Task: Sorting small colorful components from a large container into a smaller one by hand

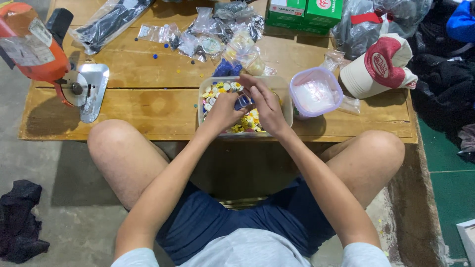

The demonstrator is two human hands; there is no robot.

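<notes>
A wooden worktop fills the upper half of the frame, with the person's knees below its near edge. At the upper left stands an orange cutting machine with a round blade and metal foot. A red and cream cap lies at the upper right, next to a round white tub with a lilac rim. Clear plastic bags are scattered along the top centre.

In the middle sits a clear tray full of small yellow, white and blue buttons. Both hands meet over it. The left hand and right hand together hold a small dark blue piece; each grip is pressed together, pinching it between fingertips.

The piece looks light, hard and smooth, likely slippery, so a fingertip pinch at its edges suits it best. It is too small and too covered to tell its long axis or which way it points.
</notes>
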